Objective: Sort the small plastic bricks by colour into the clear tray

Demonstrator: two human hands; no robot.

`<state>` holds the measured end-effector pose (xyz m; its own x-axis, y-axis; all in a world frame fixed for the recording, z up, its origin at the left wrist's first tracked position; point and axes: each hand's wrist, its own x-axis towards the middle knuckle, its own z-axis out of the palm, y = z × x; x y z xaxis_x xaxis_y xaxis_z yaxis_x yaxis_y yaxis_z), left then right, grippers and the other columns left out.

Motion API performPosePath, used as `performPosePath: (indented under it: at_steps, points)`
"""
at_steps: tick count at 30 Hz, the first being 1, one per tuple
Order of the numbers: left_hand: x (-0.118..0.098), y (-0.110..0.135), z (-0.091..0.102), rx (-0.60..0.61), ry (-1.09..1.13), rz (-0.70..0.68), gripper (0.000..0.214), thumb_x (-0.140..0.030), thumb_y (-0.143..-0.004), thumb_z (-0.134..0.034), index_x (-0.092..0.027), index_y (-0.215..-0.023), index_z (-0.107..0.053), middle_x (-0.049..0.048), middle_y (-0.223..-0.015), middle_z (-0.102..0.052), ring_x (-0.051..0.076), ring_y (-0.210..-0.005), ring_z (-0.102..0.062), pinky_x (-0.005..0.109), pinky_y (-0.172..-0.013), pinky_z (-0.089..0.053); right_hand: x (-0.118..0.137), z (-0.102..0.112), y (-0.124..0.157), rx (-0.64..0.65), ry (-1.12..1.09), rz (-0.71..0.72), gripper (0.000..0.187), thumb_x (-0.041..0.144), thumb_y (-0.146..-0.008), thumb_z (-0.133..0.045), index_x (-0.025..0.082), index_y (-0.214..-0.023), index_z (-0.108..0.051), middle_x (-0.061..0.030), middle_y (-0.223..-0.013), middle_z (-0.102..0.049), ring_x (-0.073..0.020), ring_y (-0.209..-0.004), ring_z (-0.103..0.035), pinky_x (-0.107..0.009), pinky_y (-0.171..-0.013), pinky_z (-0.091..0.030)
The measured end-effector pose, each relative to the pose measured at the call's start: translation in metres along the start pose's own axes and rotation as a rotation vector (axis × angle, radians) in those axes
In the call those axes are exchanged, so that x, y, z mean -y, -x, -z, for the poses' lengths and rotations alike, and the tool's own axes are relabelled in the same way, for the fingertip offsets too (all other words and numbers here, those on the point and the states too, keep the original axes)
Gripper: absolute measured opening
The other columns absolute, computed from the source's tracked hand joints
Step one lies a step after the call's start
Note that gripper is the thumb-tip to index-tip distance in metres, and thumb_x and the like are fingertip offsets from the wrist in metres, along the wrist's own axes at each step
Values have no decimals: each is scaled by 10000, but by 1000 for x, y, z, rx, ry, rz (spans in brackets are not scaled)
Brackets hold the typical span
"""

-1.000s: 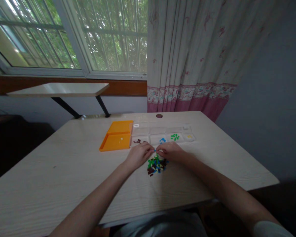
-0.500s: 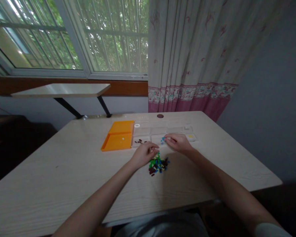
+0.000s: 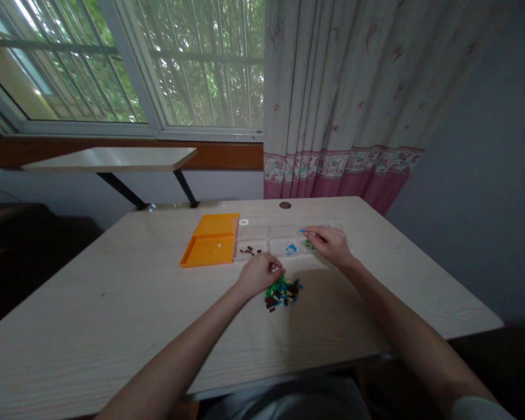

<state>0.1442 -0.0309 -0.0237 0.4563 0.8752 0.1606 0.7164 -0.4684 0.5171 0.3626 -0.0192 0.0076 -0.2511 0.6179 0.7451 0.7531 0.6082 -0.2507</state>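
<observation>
My right hand pinches a small blue building brick above the clear compartment tray. Below that hand, green bricks show in one compartment, partly covered by the fingers. Blue bricks lie in the front compartment to their left, and brown bricks in the one further left. My left hand has its fingers curled together at the upper left edge of a mixed pile of small bricks, green, brown, blue and pale yellow. Whatever its fingertips may hold is hidden.
Left of the tray lies an open orange case with a small white piece in it. A white ring sits at the tray's back left. A raised shelf stands at the desk's back left, beside the window.
My right hand has moved right and slightly back from the blue bricks' compartment, uncovering them, with a blue brick in its fingertips. My left hand stays by the pile, shifted very slightly.
</observation>
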Motion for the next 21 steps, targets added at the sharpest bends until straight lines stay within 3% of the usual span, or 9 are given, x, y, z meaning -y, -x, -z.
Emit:
performPosePath:
  at_steps: [4, 10, 14, 21]
  points:
    - [1, 0, -1, 15, 6, -7, 215, -327, -724, -543, -174, -780, -683, 44, -756, -638, 157, -687, -568, 229, -604, -409, -6, -7, 1, 214, -5, -50, 252, 333, -860, -468, 194, -924, -668, -42, -865, -688, -134, -740, -616, -223, -696, -441]
    - [5, -1, -3, 33, 73, -22, 183, -260, -704, -531, -173, -762, -681, 37, -766, -644, 152, -701, -567, 223, -608, -414, -10, -27, 6, 509, 105, -142, 246, 335, -855, -466, 214, -942, -661, -37, -907, -686, -158, -835, -613, -236, -729, -423]
    - [8, -1, -4, 42, 223, -32, 178, -179, -687, -508, -154, -768, -664, 25, -749, -647, 129, -652, -557, 212, -591, -411, -9, -29, 7, 547, 139, -171, 263, 338, -863, -440, 222, -946, -661, -32, -906, -686, -157, -813, -615, -233, -702, -415]
    - [6, -1, -3, -73, 570, 10, 189, -266, -772, -507, -107, -811, -601, 29, -705, -629, 105, -600, -529, 202, -551, -397, -1, -27, 9, 517, 113, -151, 267, 320, -857, -430, 220, -946, -660, -23, -838, -688, -136, -722, -607, -214, -647, -401]
